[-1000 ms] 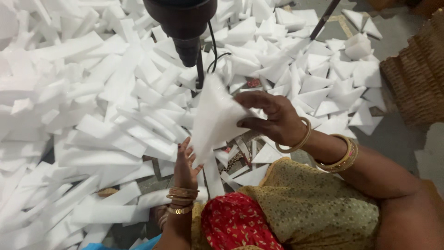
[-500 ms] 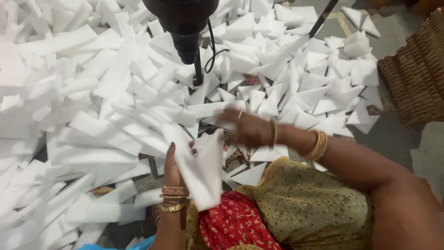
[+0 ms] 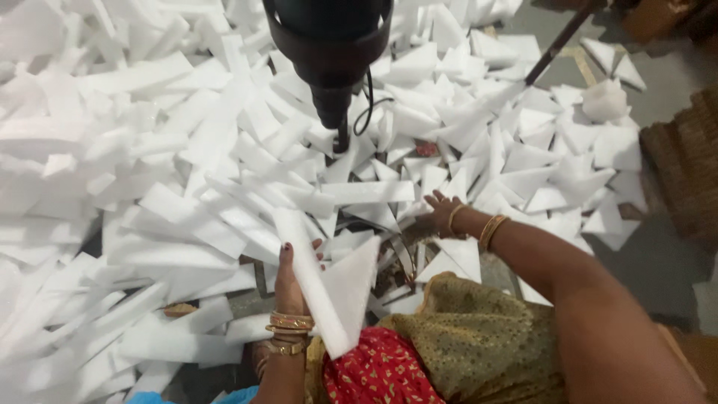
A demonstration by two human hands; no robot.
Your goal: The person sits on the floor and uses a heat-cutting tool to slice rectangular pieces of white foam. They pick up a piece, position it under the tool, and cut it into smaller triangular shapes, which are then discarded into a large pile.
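Presently, the left hand (image 3: 290, 280) grips a white foam wedge (image 3: 329, 288), fingers closed along its long edge, thumb side hidden behind the foam. The wedge stands tilted, its narrow end up near the fingertips and its broad end down over the red cloth (image 3: 381, 370) at the person's lap. Gold bangles (image 3: 288, 325) sit on the left wrist.

The right hand (image 3: 437, 213) reaches forward into the foam pile (image 3: 187, 187), fingers spread and resting on loose pieces; whether it pinches one cannot be told. Bangles (image 3: 486, 230) ring that wrist too.

A dark tool (image 3: 329, 52) hangs above the pile, its tip (image 3: 342, 142) pointing down, well apart from both hands. Triangular offcuts (image 3: 538, 161) lie to the right, long strips to the left. A brown woven item (image 3: 684, 172) sits at the right edge on the grey floor (image 3: 651, 262).
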